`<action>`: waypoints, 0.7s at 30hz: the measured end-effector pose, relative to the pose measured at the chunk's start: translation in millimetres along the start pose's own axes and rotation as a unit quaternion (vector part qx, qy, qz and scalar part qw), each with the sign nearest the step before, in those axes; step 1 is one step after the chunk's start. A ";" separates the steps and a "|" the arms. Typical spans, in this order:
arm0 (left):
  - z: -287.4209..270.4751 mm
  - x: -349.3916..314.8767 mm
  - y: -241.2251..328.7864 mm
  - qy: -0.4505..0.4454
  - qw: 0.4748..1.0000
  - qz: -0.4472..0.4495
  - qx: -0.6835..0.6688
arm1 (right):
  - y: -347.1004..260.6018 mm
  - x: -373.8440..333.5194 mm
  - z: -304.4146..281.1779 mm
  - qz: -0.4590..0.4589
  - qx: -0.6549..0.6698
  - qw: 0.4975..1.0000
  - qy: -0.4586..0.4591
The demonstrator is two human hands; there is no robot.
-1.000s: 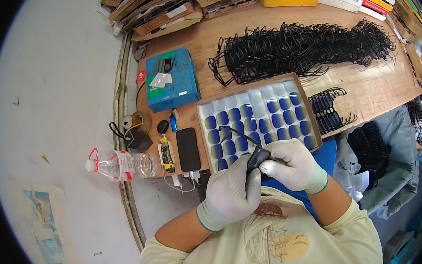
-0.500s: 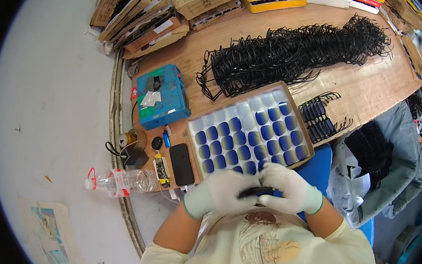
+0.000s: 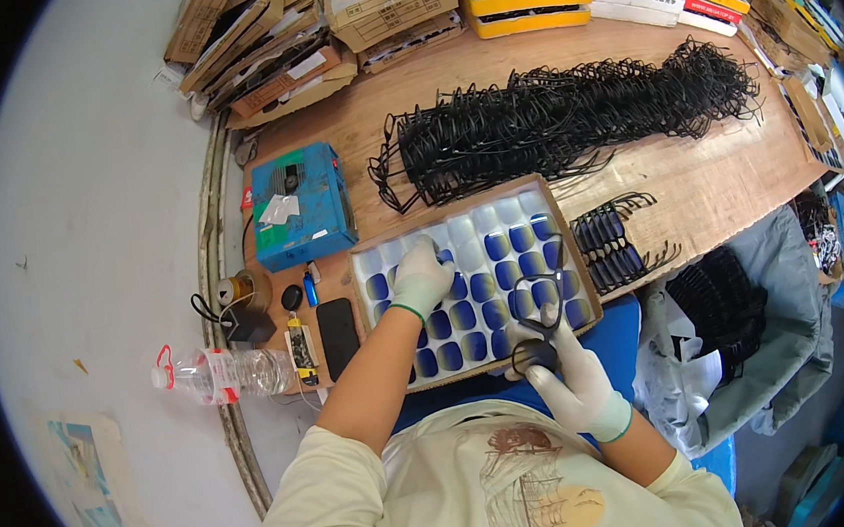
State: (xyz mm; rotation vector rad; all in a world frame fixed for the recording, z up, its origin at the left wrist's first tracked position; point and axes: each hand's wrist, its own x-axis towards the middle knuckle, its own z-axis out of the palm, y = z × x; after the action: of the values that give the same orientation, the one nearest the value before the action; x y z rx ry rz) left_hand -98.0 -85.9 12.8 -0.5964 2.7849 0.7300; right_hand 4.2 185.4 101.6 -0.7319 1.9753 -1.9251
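My left hand [image 3: 422, 277], in a white glove with a green cuff, reaches into the shallow cardboard tray [image 3: 592, 294]. Its fingers are bunched over the upper left of the lens rows; whatever lies under the fingertips is hidden. The tray's white insert bears blue-to-yellowish tinted lenses [image 3: 474, 345] in rows, and some slots at the far side look pale. My right hand [image 3: 583, 387], gloved alike, grips a black eyeglass frame [image 3: 540, 329] over the tray's near right corner. The frame's nearer rim shows a dark lens; its other rim sits over the tray.
A long heap of black eyeglass frames [image 3: 570, 120] lies behind the tray, with several folded frames [image 3: 609, 247] on its right. To the left are a blue box [image 3: 302, 209], a phone [image 3: 338, 338] and a plastic bottle [image 3: 251, 372]. A grey-lined bin [image 3: 782, 307] stands at right.
My hands, together near my body before, are now apart. The left has gone forward into the tray; the right has brought the eyeglass frame up over its near right corner. The view has shifted slightly.
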 end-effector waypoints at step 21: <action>-54.2 -142.2 -17.5 -0.240 0.733 0.121 -0.624 | 14.9 30.5 39.9 0.136 0.137 0.979 -0.065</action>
State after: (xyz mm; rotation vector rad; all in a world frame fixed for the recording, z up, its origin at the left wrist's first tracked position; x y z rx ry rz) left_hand 32.4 -80.2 92.9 -0.1074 1.5488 2.3935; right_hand -2.1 135.0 88.5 -0.4722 1.5958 -1.8794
